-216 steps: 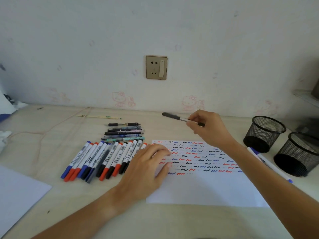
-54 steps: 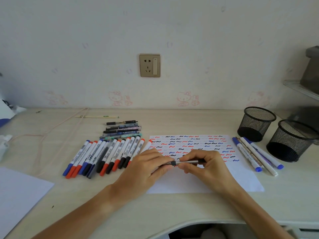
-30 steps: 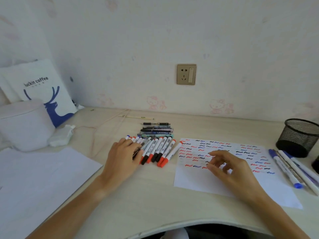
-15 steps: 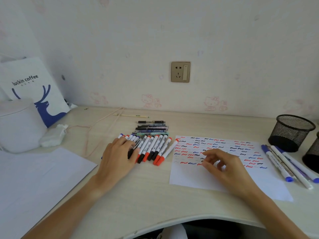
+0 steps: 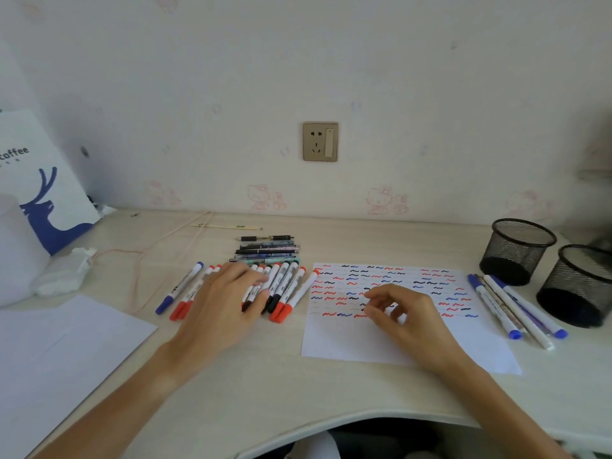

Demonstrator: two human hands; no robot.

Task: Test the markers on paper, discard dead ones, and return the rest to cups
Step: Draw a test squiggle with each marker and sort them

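At nine o'clock of the paper (image 5: 390, 346), the left hand (image 5: 222, 309) lies flat, fingers spread wide, over the row of markers (image 5: 281, 286); it seems to be steadying them or feeling for the next one to test, and whether a finger has curled round one I cannot tell. Over the paper's middle hovers the right hand (image 5: 407, 313), fingers loosely curled and holding nothing, likely waiting to take a marker and scribble. Red, blue and black squiggles fill the sheet's upper half, leaving its lower part free for more tests. At three o'clock of the paper lie a few sorted pens (image 5: 510, 306), just beside two mesh cups (image 5: 516, 250), probably staged for return. More pens (image 5: 266, 250) are stacked at twelve o'clock of the row on the tabletop (image 5: 265, 385).
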